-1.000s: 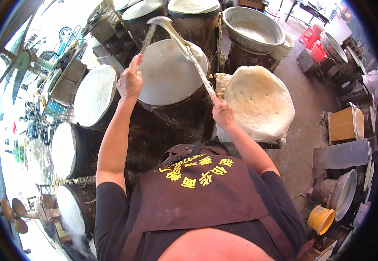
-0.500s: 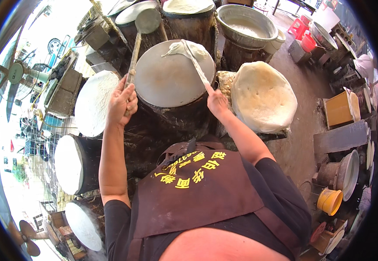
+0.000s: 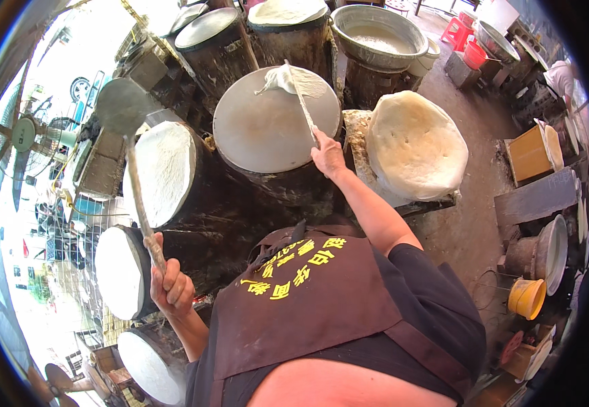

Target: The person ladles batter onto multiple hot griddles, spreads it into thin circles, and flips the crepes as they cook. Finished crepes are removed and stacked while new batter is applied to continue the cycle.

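Observation:
My left hand (image 3: 171, 288) grips the handle of a long ladle (image 3: 122, 107), whose round metal head is raised over the left-hand drums. My right hand (image 3: 328, 152) is closed on a long pale stick (image 3: 302, 105) reaching across the round griddle (image 3: 260, 130) in the middle. The stick's far end is in a mound of white batter (image 3: 279, 80) near the griddle's back edge. Right of that griddle a large pale puffy flatbread (image 3: 416, 146) rests on a crusted board.
Griddle drums with white rounds (image 3: 153, 173) curve around my left and back. A metal basin of batter (image 3: 378, 41) sits at the back right. A fan (image 3: 25, 133) stands far left. Red stools (image 3: 454, 32), buckets (image 3: 525, 298) and boxes (image 3: 530, 153) line the right side.
My left hand has moved down and left, swinging the ladle away from the middle griddle. My right hand has lowered the stick onto it, where batter has appeared.

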A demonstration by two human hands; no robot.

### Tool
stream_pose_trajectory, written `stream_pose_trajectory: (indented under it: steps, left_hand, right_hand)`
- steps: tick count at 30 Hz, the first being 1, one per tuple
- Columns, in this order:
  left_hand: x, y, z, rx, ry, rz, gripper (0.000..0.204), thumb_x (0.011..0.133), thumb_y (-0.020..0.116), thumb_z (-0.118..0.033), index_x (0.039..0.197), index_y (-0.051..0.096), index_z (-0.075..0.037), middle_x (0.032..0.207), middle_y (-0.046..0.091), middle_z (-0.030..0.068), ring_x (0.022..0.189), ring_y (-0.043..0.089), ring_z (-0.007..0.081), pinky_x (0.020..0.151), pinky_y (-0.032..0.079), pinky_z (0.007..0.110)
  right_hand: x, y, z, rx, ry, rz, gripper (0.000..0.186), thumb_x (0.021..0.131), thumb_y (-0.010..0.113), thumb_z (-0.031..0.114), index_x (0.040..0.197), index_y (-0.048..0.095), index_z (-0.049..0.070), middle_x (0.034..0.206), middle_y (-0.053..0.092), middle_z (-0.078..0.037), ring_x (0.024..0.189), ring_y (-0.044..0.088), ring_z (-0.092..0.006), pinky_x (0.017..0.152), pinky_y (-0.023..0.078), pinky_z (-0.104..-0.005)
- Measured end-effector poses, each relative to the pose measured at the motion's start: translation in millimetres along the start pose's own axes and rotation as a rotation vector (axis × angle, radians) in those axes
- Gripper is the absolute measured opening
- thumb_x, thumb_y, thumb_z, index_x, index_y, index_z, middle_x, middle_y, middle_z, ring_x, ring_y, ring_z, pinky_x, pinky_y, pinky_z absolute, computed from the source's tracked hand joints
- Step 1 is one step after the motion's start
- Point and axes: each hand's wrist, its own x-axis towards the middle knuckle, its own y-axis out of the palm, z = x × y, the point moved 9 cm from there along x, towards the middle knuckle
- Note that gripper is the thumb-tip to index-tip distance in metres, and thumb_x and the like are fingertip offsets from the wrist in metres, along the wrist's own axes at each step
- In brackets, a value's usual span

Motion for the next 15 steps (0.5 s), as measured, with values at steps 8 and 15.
stream_pose_trajectory:
  steps: [8, 15]
  left_hand:
    - [-51, 7, -24, 0.175, 0.105, 0.033, 0.059, 0.101, 0.044, -0.015, 0.150, 0.011, -0.014, 0.071, 0.038, 0.0035, 0.040, 0.031, 0.0029, 0.029, 0.034, 0.016]
    - [-68, 6, -31, 0.168, 0.118, 0.056, 0.059, 0.100, 0.045, -0.015, 0.150, 0.014, -0.012, 0.068, 0.037, 0.0022, 0.039, 0.030, 0.0024, 0.028, 0.032, 0.016]
  right_hand:
    - [22, -8, -3, 0.000, 0.021, -0.092, 0.053, 0.075, 0.055, 0.008, 0.128, 0.053, 0.007, 0.113, 0.062, -0.022, 0.105, 0.060, -0.0364, 0.092, 0.047, -0.0404]
    - [51, -4, 12, -0.036, -0.084, -0.037, 0.048, 0.075, 0.053, 0.010, 0.123, 0.057, 0.009, 0.109, 0.064, -0.021, 0.103, 0.060, -0.0370, 0.093, 0.047, -0.0412]
